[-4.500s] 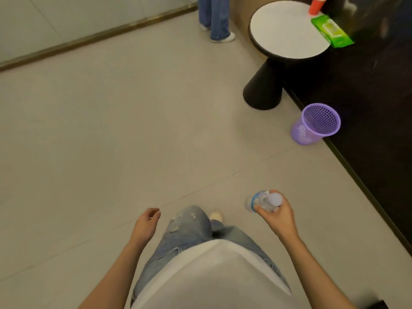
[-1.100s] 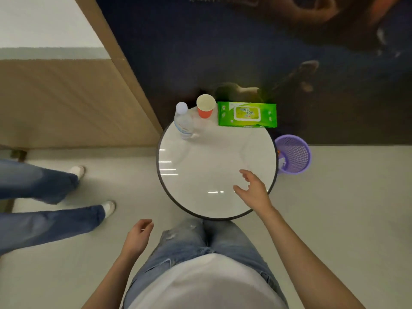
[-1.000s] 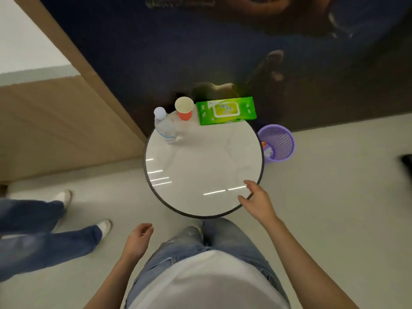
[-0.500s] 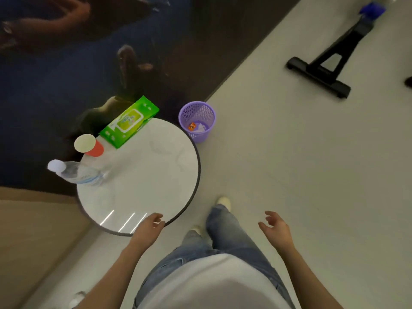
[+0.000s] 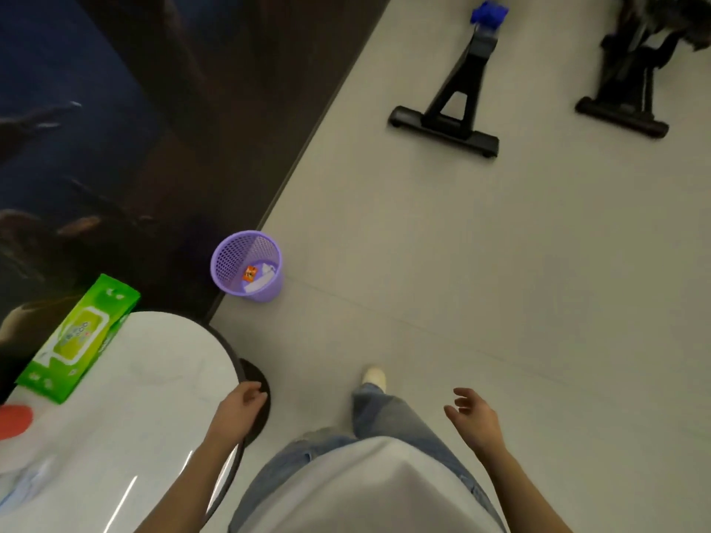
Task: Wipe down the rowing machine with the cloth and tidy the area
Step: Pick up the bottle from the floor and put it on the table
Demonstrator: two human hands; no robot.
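Down by the round table [image 5: 165, 398], the left hand [image 5: 239, 411] hung at the rim, fingers loosely curled, gripping nothing. Right hand [image 5: 475, 415] out over the floor, fingers spread and relaxed, empty too. Far ahead stood the rowing machine [image 5: 450, 105], black foot on the tiles, a blue blur at its top, possibly the cloth [image 5: 488, 14]. 1 green wipes pack [image 5: 77, 340] lay on the table; the purple bin [image 5: 234, 259] sat just beyond.

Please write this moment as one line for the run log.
left hand: relaxed, at rim of round white table | right hand: open, empty | purple mesh bin: on floor, scraps inside | green wipes pack: on table
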